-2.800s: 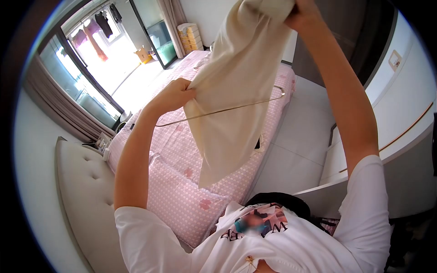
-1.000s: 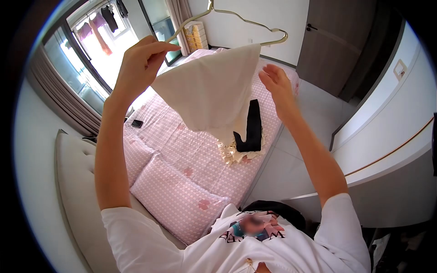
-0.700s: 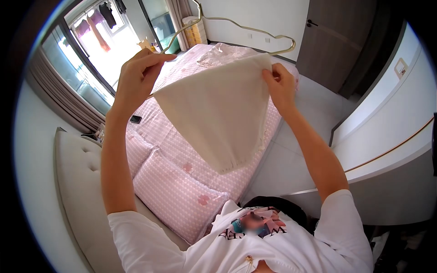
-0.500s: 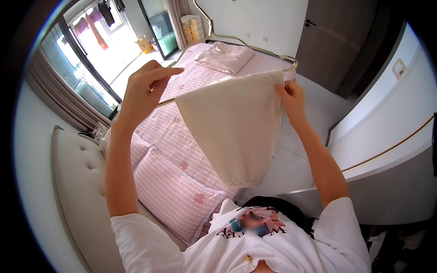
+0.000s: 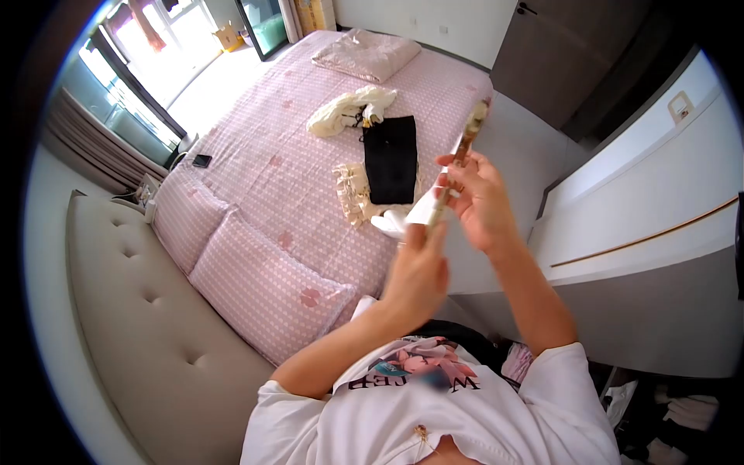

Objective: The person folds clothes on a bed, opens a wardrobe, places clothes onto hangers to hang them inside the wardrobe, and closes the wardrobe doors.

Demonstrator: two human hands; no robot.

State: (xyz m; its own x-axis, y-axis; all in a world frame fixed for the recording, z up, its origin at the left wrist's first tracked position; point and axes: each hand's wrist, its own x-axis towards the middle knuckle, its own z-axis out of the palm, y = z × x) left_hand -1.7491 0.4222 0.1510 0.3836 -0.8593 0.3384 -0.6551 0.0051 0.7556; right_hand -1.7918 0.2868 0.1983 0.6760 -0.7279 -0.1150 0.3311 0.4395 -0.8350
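Note:
A gold-coloured hanger point(image 5: 470, 133) is held up in front of me, seen nearly edge-on and blurred. My left hand point(image 5: 418, 267) is closed round its lower end. Higher up, my right hand point(image 5: 477, 201) has its fingers bent against the hanger. Part of a white garment point(image 5: 422, 211) shows behind and between the hands; most of it is hidden. Beyond them on the bed point(image 5: 263, 194) lies a folded black garment point(image 5: 391, 163), partly over a cream ruffled garment point(image 5: 353, 190). A crumpled cream garment point(image 5: 341, 114) lies just above these.
A folded pink quilt point(image 5: 368, 54) lies at the bed's far end. Pillows point(image 5: 263, 287) rest by the padded headboard point(image 5: 147, 333), and a phone point(image 5: 201, 160) is near the bed's left edge. A curved white cabinet point(image 5: 643, 240) stands at the right, a dark door point(image 5: 550, 62) beyond.
The hanger has turned from broadside to nearly edge-on and come lower, with the pale garment now mostly out of sight. My left hand has moved right and down. The view has tilted down.

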